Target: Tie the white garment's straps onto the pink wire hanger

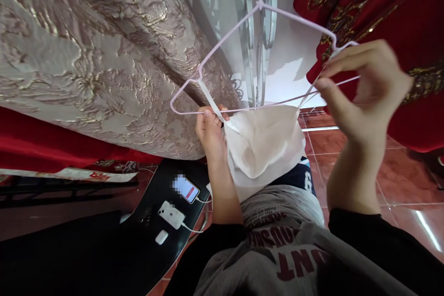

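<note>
A pale pink hanger (pixel 260 4) hangs in front of me, its notched arms spread wide. From its notches an off-white satin garment (pixel 265 148) hangs by two thin straps and drapes below the lower bar. My left hand (pixel 211 134) is closed at the garment's upper left corner, fingers around the lower bar beside the left strap (pixel 210 97). Slightly blurred, my right hand (pixel 373 88) is raised near the hanger's right end. Its thumb and forefinger pinch along the right strap (pixel 308 92), which runs up to the right notch.
A brocade curtain (pixel 104 55) fills the left, and red gold-trimmed fabric (pixel 409 14) the right. Behind the hanger stands white scrolled metalwork (pixel 260 55). A black bench (pixel 104 254) holds two cabled phones (pixel 171 215) and a white case (pixel 161 237). Red tiles (pixel 398 180) cover the floor.
</note>
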`<state>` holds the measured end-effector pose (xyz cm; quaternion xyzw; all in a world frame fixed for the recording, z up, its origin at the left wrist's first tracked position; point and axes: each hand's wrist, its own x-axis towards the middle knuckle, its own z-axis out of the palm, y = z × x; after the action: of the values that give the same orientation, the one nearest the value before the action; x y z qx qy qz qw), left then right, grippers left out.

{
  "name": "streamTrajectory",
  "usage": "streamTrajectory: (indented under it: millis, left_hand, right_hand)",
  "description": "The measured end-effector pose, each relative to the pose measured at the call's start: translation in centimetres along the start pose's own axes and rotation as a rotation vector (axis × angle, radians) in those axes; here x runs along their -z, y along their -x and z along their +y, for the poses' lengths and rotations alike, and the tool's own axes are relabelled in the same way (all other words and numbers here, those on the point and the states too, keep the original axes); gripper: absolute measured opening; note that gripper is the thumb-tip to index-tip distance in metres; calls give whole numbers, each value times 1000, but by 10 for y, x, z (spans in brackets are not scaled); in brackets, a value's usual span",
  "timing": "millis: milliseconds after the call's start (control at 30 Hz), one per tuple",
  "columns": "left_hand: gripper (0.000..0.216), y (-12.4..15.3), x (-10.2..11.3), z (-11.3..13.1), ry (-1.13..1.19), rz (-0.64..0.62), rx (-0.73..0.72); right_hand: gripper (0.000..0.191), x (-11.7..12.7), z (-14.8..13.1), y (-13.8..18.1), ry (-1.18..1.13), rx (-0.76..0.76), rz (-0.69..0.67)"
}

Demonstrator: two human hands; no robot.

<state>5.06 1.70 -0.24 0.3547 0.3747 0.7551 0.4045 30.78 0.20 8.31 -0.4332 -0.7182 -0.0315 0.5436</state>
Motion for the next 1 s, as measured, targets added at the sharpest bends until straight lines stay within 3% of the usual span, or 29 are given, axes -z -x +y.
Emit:
streamTrajectory:
  millis: [67, 200, 267, 367, 467, 600, 733, 867, 1000]
  left_hand:
    - [51, 0, 1, 1, -27, 7, -13]
    - [47, 3, 2, 4, -26, -8, -14]
    - [44, 4, 1, 2, -14, -19, -7]
    - [40, 4, 3, -3, -43, -10, -28]
    - [42, 6, 16, 0, -195, -58, -25]
    - [37, 17, 39, 37, -501, -305, 99]
    - [29, 36, 46, 87, -687, -276, -38]
    - [24, 40, 32, 109, -390, -266, -28]
    - [32, 16, 15, 114, -83, -268, -1]
  right_hand:
    - [10, -12, -4, 5, -37, -48, -85]
    - [16, -34, -5, 17, -106, -109, -3]
    - [17, -43, -5, 21, -162, -69, -104]
    - [19, -55, -8, 24, -141, -20, -376]
    - [24, -63, -9, 28, -83, -53, -457]
    - [25, -63, -11, 40, -70, -75, -380]
    - [20, -60, -14, 47, -99, -99, -321]
    - [19, -61, -13, 44, -145, -109, -312]
    - [19, -63, -13, 43, -177, -93, -317]
